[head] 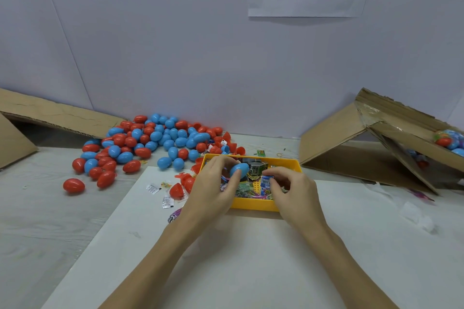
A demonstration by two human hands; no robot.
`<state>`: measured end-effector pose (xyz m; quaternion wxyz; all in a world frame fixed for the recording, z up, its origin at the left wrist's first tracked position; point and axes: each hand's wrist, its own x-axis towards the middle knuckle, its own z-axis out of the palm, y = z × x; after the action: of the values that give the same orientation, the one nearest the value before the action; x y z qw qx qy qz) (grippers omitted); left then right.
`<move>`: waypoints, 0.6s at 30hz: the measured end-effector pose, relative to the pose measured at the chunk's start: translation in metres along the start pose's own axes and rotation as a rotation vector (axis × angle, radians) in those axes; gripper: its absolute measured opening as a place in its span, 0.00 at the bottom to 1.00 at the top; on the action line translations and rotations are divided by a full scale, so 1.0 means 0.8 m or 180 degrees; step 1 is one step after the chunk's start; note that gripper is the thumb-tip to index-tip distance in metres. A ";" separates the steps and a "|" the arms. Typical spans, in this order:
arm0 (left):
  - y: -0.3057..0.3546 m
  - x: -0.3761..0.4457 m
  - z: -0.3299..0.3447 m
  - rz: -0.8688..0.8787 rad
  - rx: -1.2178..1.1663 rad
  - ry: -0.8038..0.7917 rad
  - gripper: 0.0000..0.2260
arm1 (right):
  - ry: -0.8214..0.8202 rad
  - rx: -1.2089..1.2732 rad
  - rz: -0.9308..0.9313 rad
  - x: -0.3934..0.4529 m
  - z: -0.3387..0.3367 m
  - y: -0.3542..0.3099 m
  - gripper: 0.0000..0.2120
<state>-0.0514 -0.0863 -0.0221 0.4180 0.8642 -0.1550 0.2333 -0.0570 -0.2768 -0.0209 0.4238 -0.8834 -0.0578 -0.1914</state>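
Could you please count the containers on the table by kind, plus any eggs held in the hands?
Cardboard boxes: 2 (left box, right box)
Yellow tray: 1
Blue egg, held in the left hand: 1
Total: 4

smooth blue plastic egg (239, 169): looks whole, tilted on its side, gripped by the left hand (216, 183) over the far left part of the shallow yellow plastic tray (253, 204). small printed blue-green packet (266, 181): lies in the tray, under the curled fingertips of the right hand (291, 190).
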 end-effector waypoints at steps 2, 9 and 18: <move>0.003 0.000 -0.001 -0.0072 -0.0119 0.0024 0.06 | -0.0030 -0.0018 -0.0005 -0.002 0.001 0.000 0.09; 0.008 -0.002 -0.002 0.0183 -0.0105 -0.0034 0.09 | 0.0190 -0.0074 -0.0166 -0.003 0.001 -0.003 0.09; 0.011 -0.002 0.000 -0.0183 -0.0530 0.0018 0.03 | 0.0221 0.0487 -0.0557 -0.012 0.002 -0.025 0.11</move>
<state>-0.0564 -0.0917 -0.0173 0.4954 0.8299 -0.1478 0.2098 -0.0706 -0.2620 -0.0110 0.4735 -0.8329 -0.1344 -0.2531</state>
